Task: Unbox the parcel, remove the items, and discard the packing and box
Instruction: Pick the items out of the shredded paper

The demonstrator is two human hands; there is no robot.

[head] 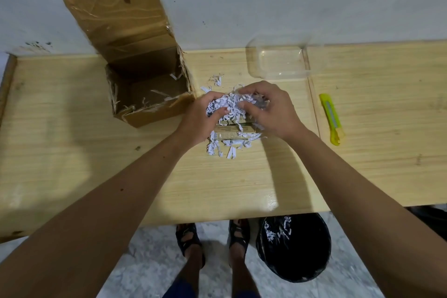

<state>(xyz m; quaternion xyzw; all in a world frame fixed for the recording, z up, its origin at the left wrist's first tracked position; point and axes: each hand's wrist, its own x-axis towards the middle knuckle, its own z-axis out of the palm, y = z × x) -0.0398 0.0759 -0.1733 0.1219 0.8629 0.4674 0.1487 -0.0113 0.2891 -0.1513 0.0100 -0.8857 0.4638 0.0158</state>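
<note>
I see torn brown cardboard box [145, 94] open, nearly empty, near desk [72, 152] back edge. Left hand [200, 116], right hand [271, 111] clutch white shredded paper [229, 106] mid-desk over flat printed packets [232, 132]. Some shreds already in black bin [294, 247] on floor below desk front edge; rest and box left.

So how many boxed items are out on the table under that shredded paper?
2 flat printed cartons, side by side beneath the white shredded paper both hands are gathering; more may be hidden under the pile.

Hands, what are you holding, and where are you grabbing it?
Both the left hand and the right hand hold a clump of shredded paper, their fingers bunched into its top and sides, just above the table.
</note>
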